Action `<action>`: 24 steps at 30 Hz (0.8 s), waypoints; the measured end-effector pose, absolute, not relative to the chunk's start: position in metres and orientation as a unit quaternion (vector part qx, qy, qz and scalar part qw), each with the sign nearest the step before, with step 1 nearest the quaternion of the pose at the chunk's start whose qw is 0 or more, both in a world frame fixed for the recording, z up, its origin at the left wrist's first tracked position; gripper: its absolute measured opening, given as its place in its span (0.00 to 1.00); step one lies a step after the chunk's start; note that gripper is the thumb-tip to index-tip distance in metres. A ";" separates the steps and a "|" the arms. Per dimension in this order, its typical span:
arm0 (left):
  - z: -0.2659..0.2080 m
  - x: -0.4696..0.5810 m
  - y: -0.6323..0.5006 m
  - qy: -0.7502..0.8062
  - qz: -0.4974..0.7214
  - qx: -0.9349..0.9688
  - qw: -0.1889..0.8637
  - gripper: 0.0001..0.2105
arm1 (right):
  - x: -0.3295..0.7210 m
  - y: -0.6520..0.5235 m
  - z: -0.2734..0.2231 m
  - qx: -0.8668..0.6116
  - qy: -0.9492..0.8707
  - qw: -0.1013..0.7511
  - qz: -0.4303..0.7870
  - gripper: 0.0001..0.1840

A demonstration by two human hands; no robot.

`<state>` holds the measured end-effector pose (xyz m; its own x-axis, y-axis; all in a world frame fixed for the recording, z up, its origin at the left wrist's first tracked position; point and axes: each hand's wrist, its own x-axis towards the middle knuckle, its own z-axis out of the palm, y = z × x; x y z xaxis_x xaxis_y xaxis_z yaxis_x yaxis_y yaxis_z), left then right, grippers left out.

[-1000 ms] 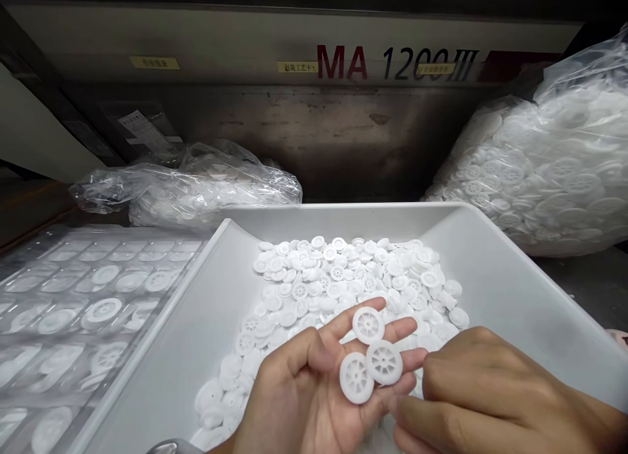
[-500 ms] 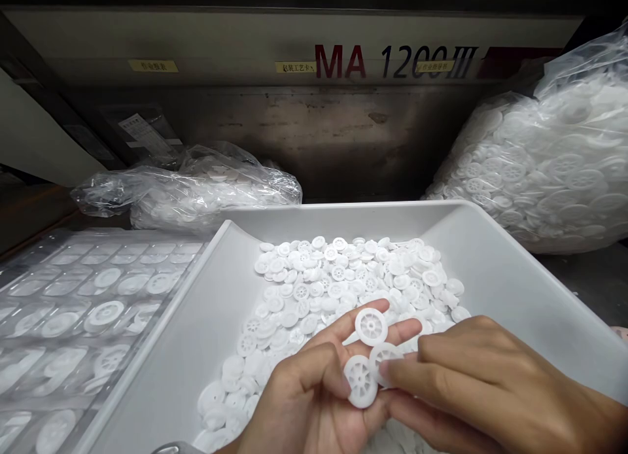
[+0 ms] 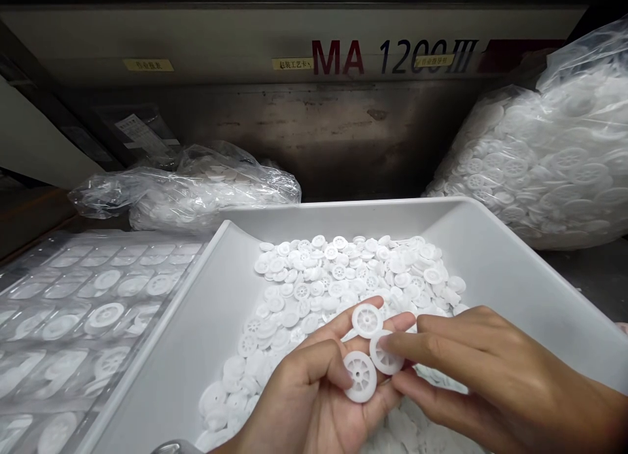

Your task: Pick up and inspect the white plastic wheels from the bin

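My left hand [image 3: 314, 401] lies palm up over a white bin [image 3: 206, 310] and carries three small white spoked plastic wheels on its fingers. Its thumb presses the nearest wheel [image 3: 360, 376]. A second wheel [image 3: 367, 320] rests near the fingertips. My right hand [image 3: 481, 375] reaches in from the right, and its forefinger and thumb pinch the third wheel [image 3: 384, 358]. A heap of the same wheels [image 3: 338, 277] fills the bin under both hands.
A clear blister tray [image 3: 78, 310] with wheels in its pockets sits at the left. Clear bags of white wheels lie behind the bin [image 3: 196, 189] and at the right [image 3: 549, 159]. A machine panel marked MA 1200 [image 3: 392, 55] runs across the back.
My right hand moved left from beside the palm onto the wheels and pinched the middle one. My left thumb closed down on the nearest wheel.
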<state>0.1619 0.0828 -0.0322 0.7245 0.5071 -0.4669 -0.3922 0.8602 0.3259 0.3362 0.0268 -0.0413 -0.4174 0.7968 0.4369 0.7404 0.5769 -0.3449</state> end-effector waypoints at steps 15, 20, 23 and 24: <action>-0.047 0.162 0.075 0.266 0.177 0.057 0.946 0.16 | 0.317 0.024 -0.046 -0.469 -0.863 0.169 0.080 0.08; -0.046 0.164 0.075 0.274 0.162 0.023 0.948 0.08 | 0.311 0.021 -0.047 -0.527 -0.790 0.237 0.206 0.12; -0.045 0.168 0.080 0.274 0.219 0.080 0.933 0.08 | 0.318 0.026 -0.040 -0.515 -0.596 0.372 0.491 0.10; -0.045 0.168 0.082 0.281 0.234 0.096 0.926 0.09 | 0.322 0.028 -0.038 -0.460 -0.517 0.408 0.596 0.07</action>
